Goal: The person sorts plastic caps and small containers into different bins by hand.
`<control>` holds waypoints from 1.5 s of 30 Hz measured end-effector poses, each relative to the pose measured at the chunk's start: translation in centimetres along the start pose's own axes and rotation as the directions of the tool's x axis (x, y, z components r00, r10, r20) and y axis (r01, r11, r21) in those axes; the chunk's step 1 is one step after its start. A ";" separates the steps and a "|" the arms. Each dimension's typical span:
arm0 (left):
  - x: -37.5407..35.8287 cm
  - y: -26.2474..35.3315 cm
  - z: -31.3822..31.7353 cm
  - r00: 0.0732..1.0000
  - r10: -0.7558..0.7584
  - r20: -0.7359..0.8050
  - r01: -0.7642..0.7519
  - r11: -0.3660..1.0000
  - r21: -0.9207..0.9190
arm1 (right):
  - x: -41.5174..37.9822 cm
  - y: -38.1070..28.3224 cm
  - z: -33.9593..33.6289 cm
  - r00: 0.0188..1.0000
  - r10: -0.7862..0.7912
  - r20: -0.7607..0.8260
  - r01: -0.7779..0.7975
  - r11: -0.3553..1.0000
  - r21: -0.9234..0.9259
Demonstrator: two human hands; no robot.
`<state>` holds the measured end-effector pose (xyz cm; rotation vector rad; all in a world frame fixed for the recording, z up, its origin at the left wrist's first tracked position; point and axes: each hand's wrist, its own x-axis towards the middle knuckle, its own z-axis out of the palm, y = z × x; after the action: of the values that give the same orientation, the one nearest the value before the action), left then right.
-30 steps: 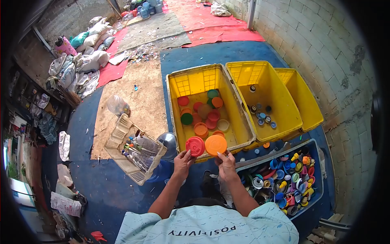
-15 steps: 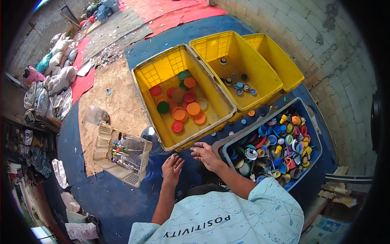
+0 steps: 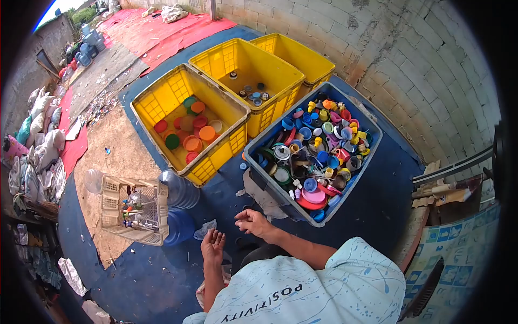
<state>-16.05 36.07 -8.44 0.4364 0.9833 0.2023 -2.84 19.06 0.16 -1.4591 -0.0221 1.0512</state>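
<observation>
My left hand (image 3: 213,246) is held low in front of me, palm up, its fingers loosely bent and nothing visible in them. A crumpled piece of clear plastic (image 3: 205,229) lies just beyond its fingertips. To its right, my right hand (image 3: 256,223) hovers with fingers apart, also with nothing visible in it. Ahead on the right stands a grey-blue bin (image 3: 258,171) heaped with mixed plastic caps and lids (image 3: 318,156). A yellow crate (image 3: 229,141) at the left holds orange, red and green lids (image 3: 193,143).
Two more yellow crates (image 3: 280,86) stand behind, one with a few dark and blue caps. At left are a cream basket (image 3: 110,202) of small items and large blue water bottles (image 3: 181,189). A block wall (image 3: 410,81) borders the right; white sacks (image 3: 48,148) lie far left.
My view has swung right, so the crates and basket sit further left in it. The grey-blue bin shows more fully. Both hands appear lower and slightly left, still apart from each other.
</observation>
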 end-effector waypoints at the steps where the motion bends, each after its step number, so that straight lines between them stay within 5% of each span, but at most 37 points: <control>1: -0.4 -0.8 -0.5 1.000 -0.011 0.009 0.011 1.000 0.007 | -1.0 0.7 -0.5 1.000 0.009 0.001 -0.009 1.000 -0.011; 5: -1.5 -3.1 -1.2 1.000 -0.013 0.024 0.012 0.999 0.039 | -4.0 1.4 -2.3 0.999 -0.032 -0.037 0.029 0.996 -0.087; 14: -2.4 -6.9 5.0 0.989 0.139 0.048 -0.142 0.988 0.059 | -7.1 -1.3 -9.8 0.840 -0.542 0.010 0.462 0.706 -0.537; 22: -3.6 -16.5 17.7 0.960 0.266 0.083 -0.269 0.962 0.035 | -9.5 1.8 -27.3 0.840 -0.542 -0.042 0.438 0.720 -0.539; 29: -6.8 -26.8 25.6 0.944 0.322 0.077 -0.331 0.928 0.170 | -10.5 -2.3 -43.0 0.809 -0.557 -0.189 0.318 0.684 -0.657; 31: -7.3 -26.7 26.5 0.930 0.365 0.049 -0.367 0.906 0.210 | -10.2 -3.8 -44.5 0.814 -0.534 -0.229 0.279 0.706 -0.651; 39: -6.4 -26.0 28.0 0.913 0.404 0.059 -0.404 0.871 0.280 | -6.6 -5.2 -44.1 0.631 -0.772 -0.078 0.232 0.284 -0.930; 40: -6.3 -26.1 28.1 0.915 0.400 0.053 -0.399 0.876 0.272 | -6.2 -5.5 -43.7 0.711 -0.696 -0.097 0.192 0.326 -0.926; 45: -5.7 -27.2 28.5 0.929 0.367 0.053 -0.367 0.893 0.259 | -4.6 -5.9 -43.0 0.809 -0.582 0.079 0.185 0.125 -0.975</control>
<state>3.90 2.16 -2.57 0.8711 0.9219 0.4141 23.31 -15.86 -0.82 -2.5700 -0.9815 0.1745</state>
